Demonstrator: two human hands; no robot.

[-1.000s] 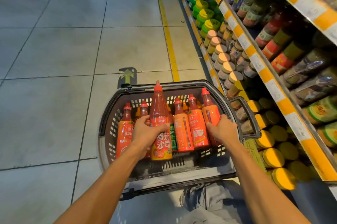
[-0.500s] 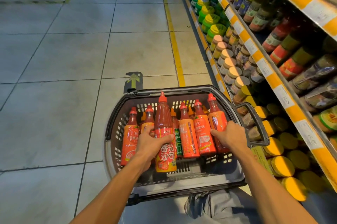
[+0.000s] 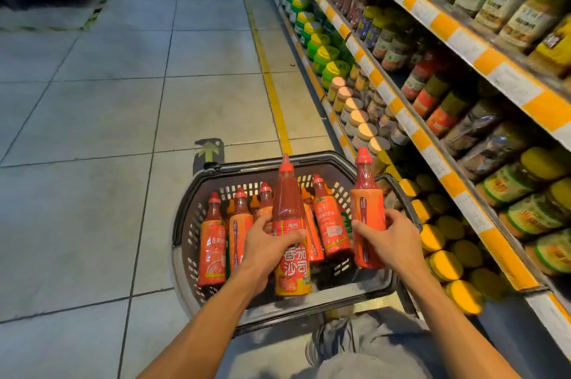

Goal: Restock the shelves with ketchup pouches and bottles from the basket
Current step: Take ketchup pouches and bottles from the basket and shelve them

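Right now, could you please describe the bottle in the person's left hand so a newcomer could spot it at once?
Find the dark basket on the floor beside the shelves. The left hand grips the tall ketchup bottle at its middle. It is the largest bottle, with clear upper sides showing red sauce, unlike its smaller orange-sleeved neighbours.

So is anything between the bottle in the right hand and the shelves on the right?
Nothing visible. The right hand holds the ketchup bottle above the basket rim, with open air toward the shelves, though the rows there look full.
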